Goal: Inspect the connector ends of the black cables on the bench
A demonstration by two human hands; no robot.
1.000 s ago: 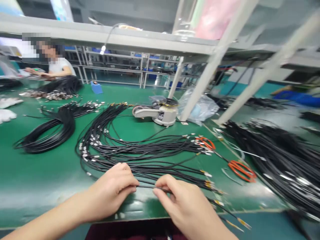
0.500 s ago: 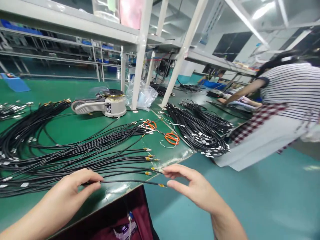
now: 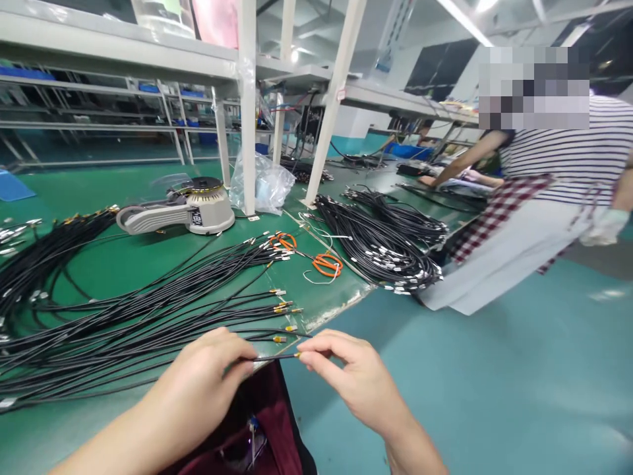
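Note:
Between my two hands runs a short stretch of black cable, close to the front edge of the green table. My left hand pinches the cable between thumb and fingers. At the cable's yellow-marked end, my right hand is closed with thumb and fingertips on it; the very tip is hidden by the fingers. Just behind my hands lie the ends of more black cables, some with yellow bands and metal tips. Farther back on the table are scissors with orange handles.
A grey tape dispenser stands at the back, beside a clear plastic bag and shelf posts. Coiled cable bundles lie to the right, another bundle to the left. A person in stripes bends over the far right table.
My left hand has moved right along the cable, nearer the right hand. My right hand's fingers have closed on the cable's end. The view has shifted slightly.

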